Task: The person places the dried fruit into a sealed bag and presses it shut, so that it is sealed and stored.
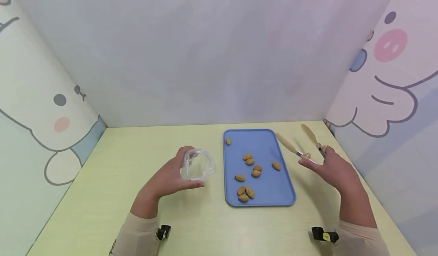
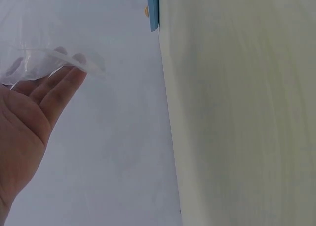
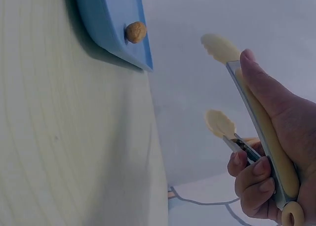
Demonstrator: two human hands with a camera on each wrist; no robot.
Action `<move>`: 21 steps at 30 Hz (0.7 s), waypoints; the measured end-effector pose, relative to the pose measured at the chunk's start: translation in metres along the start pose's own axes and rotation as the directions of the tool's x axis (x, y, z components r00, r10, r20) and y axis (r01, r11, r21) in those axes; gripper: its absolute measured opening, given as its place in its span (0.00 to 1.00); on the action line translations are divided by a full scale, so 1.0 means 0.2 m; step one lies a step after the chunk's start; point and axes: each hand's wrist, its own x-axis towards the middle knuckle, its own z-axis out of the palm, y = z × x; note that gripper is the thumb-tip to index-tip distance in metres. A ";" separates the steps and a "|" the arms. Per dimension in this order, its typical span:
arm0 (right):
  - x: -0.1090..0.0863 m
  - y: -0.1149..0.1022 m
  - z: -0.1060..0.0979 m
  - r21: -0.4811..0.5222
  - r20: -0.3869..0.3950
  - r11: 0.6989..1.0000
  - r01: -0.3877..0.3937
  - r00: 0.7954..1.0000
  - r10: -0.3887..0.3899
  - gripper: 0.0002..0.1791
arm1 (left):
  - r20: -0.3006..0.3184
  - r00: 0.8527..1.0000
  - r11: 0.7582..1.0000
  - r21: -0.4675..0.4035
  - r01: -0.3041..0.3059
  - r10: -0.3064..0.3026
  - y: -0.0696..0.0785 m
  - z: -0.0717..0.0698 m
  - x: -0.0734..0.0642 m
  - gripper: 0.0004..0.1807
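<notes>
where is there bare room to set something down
Bare table lies left of the left hand and below the tray in the head view. The tray's lower right corner is bare too; nuts crowd its lower left, and tongs hang near its upper right.

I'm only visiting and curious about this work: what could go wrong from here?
The nuts look rounded, so one might slip from the tongs in the right hand. The clear bag in the left hand looks thin and crinkled; its mouth might fold. One nut lies near the rim of the blue tray; a nudge could send it over.
</notes>
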 end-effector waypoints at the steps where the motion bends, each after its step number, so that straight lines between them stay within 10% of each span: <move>1: -0.01 -0.01 0.00 -0.003 -0.008 1.000 0.008 1.000 -0.008 0.62 | 0.001 1.000 1.000 0.001 0.003 -0.003 0.00 0.00 0.00 0.55; 9: -0.04 -0.06 -0.03 -0.029 -0.091 0.995 0.091 0.991 -0.093 0.44 | 0.012 1.000 1.000 -0.013 0.018 -0.018 -0.01 0.00 0.00 0.55; 21: -0.07 -0.10 -0.06 0.027 0.023 0.982 0.185 0.982 -0.186 0.43 | 0.048 0.998 0.999 -0.019 0.050 -0.049 -0.03 0.03 0.00 0.54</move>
